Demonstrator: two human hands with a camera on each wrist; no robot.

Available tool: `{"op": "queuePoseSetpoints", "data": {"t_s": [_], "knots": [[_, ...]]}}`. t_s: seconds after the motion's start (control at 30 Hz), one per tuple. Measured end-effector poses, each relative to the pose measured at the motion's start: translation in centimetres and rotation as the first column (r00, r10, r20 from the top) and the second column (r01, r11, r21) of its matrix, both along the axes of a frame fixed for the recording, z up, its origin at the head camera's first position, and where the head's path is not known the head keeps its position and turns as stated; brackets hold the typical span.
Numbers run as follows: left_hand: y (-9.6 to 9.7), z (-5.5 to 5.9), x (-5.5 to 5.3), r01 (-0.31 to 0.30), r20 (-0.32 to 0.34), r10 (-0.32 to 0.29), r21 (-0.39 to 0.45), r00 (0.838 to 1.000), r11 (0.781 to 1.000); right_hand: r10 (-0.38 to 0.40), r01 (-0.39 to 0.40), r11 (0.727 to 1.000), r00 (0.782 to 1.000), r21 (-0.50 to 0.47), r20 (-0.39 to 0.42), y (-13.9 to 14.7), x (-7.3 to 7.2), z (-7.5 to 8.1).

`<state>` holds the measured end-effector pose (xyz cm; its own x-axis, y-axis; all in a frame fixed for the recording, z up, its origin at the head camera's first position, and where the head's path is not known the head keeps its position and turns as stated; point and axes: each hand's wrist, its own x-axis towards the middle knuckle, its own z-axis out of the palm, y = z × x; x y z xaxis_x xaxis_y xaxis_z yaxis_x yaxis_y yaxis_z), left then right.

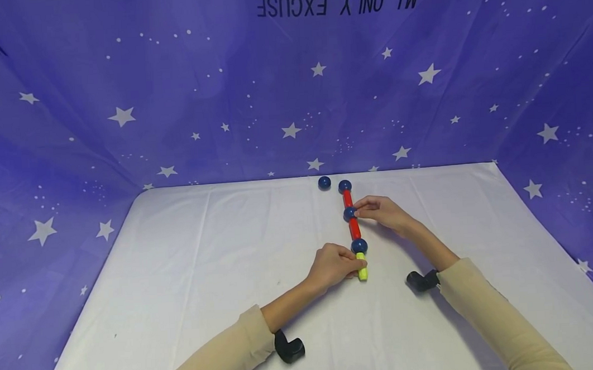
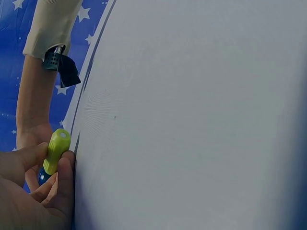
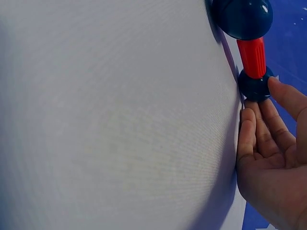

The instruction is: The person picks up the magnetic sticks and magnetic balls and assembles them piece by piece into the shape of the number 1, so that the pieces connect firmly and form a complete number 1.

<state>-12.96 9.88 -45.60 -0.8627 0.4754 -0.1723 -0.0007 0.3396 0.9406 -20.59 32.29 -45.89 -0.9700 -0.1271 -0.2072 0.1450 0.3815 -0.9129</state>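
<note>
A straight chain of blue balls and rods lies on the table, running away from the person in the head view. Its far ball [image 1: 344, 186], far red rod [image 1: 347, 198], middle ball [image 1: 349, 214], near red rod [image 1: 355, 229] and near ball [image 1: 359, 245] follow in line. At the near end, my left hand [image 1: 333, 266] pinches a yellow-green rod [image 1: 363, 275] between thumb and fingers, its tip meeting the near ball. My right hand [image 1: 386, 214] holds the middle ball from the right, thumb and fingertips against it in the right wrist view.
A loose blue ball [image 1: 324, 183] sits left of the chain's far end, close to the table's back edge. White cloth covers the table [image 1: 205, 268]. Starred purple-blue fabric [image 1: 221, 99] rises behind it and at both sides. Black wrist devices [image 1: 291, 348] stick out at both cuffs.
</note>
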Motion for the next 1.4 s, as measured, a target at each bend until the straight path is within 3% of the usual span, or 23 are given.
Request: {"op": "queuePoseSetpoints", "data": {"t_s": [0.57, 1.4], "knots": [[0.08, 0.0, -0.32, 0.025, -0.024, -0.025, -0.005, 0.999, 1.0, 0.02, -0.02, 1.0, 1.0, -0.015, -0.004, -0.21, 0.21, 0.75], [0.28, 0.05, -0.02, 0.034, -0.024, -0.035, -0.025, 0.999, 0.999, 0.009, -0.009, 1.0, 1.0, -0.008, 0.008, -0.15, 0.32, 0.57]]}}
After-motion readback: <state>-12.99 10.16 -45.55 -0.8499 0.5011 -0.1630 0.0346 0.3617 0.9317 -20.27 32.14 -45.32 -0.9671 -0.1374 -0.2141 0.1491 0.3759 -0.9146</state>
